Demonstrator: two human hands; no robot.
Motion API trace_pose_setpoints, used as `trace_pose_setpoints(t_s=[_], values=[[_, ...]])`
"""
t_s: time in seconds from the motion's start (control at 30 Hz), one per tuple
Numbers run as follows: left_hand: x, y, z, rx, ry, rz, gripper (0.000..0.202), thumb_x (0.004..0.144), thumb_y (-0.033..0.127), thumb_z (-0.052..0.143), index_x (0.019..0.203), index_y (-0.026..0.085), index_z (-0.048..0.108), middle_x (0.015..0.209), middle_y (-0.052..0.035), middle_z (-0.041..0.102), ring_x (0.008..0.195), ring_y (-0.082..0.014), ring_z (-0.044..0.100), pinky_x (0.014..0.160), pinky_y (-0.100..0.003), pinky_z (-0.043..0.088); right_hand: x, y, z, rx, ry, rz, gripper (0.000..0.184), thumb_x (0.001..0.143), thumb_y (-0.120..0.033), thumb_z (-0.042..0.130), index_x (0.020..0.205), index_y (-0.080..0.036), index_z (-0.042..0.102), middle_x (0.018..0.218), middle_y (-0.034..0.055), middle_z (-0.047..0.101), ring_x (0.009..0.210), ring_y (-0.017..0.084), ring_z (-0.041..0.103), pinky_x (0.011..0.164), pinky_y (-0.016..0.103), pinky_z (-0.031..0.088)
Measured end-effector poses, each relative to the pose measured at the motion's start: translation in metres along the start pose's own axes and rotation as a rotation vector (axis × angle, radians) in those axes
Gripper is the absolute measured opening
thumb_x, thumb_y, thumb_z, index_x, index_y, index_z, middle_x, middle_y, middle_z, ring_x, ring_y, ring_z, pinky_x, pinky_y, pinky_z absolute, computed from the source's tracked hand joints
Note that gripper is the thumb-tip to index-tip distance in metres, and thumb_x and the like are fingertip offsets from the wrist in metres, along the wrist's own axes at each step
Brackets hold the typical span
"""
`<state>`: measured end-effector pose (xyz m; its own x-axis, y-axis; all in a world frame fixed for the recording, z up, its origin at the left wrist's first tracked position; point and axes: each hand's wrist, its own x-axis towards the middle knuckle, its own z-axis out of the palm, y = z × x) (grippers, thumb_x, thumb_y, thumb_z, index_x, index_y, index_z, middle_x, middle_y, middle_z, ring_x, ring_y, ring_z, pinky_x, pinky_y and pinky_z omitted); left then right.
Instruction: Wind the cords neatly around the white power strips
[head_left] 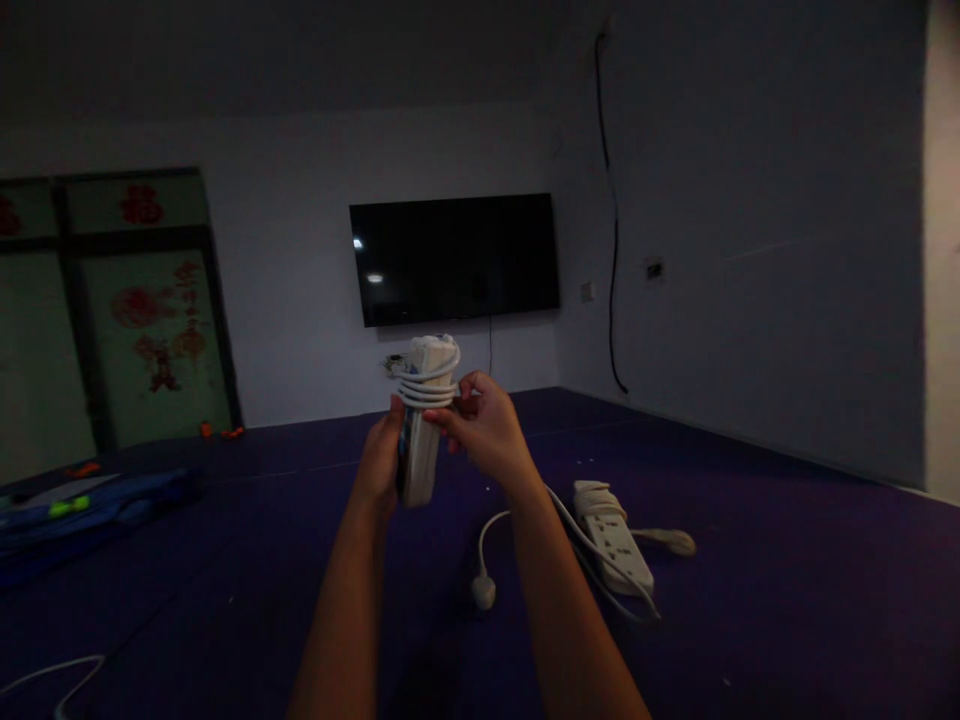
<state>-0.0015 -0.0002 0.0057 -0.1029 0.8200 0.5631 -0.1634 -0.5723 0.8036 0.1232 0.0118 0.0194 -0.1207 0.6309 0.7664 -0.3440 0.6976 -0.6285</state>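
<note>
The strip (421, 455), white, stands upright in mid-air at chest height before the person. The left hand (382, 455) has its fingers closed round the strip's lower half. The right hand (487, 425) pinches the cord (429, 392) between thumb and fingertips, just beside the coils wound tight round the strip's upper part. Below the right wrist the cord trails down; in the dim light it seems to end at the plug (484, 592) on the purple mat (750, 570). A second strip (611, 530) lies flat on the mat near the plug. A dark TV (455, 258) hangs on the far wall.
</note>
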Motion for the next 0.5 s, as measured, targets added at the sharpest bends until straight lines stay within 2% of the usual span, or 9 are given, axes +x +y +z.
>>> trace_pose_setpoints(t_s=[0.1,0.2,0.37,0.43,0.5], values=[[0.0,-0.002,-0.002,-0.051,-0.007,-0.028,0.059,0.066,0.069,0.062,0.085,0.014,0.068,0.067,-0.0063,0.067,0.065,-0.02,0.064,0.051,-0.026,0.043,0.001,0.001,-0.002,0.036,-0.036,0.044,0.055,0.055,-0.041,0.079,0.077,-0.024,0.032,0.056,-0.0115,0.056,0.037,0.006,0.049,0.034,0.015,0.036],[0.001,-0.003,0.002,-0.08,0.024,-0.005,0.054,0.065,0.065,0.065,0.08,0.013,0.067,0.065,-0.0053,0.067,0.062,-0.0187,0.063,0.05,-0.026,0.043,0.002,-0.001,-0.006,0.059,-0.02,0.099,0.057,0.052,-0.04,0.081,0.08,-0.024,0.033,0.056,-0.0108,0.059,0.035,0.006,0.049,0.035,0.016,0.037],[0.0,-0.001,0.011,-0.16,0.132,0.04,0.049,0.06,0.06,0.072,0.075,0.013,0.067,0.064,-0.0051,0.067,0.061,-0.018,0.063,0.052,-0.026,0.045,0.001,-0.006,-0.009,0.053,0.034,0.176,0.061,0.05,-0.035,0.083,0.099,-0.017,0.051,0.057,-0.0073,0.061,0.038,0.006,0.047,0.038,0.018,0.036],[0.0,0.0,0.013,-0.197,0.16,0.056,0.048,0.057,0.057,0.075,0.075,0.013,0.068,0.065,-0.0047,0.068,0.061,-0.0182,0.064,0.054,-0.027,0.047,0.0,-0.008,-0.009,0.016,0.027,0.188,0.056,0.053,-0.035,0.081,0.099,-0.014,0.059,0.055,-0.0064,0.059,0.04,0.005,0.044,0.039,0.018,0.034],[-0.001,0.002,0.014,-0.212,0.183,0.06,0.047,0.056,0.056,0.076,0.074,0.013,0.068,0.065,-0.0044,0.067,0.061,-0.0183,0.065,0.055,-0.027,0.047,-0.002,-0.01,-0.008,-0.032,-0.016,0.187,0.042,0.057,-0.039,0.079,0.087,-0.013,0.066,0.052,-0.0061,0.055,0.042,0.005,0.042,0.04,0.019,0.031]])
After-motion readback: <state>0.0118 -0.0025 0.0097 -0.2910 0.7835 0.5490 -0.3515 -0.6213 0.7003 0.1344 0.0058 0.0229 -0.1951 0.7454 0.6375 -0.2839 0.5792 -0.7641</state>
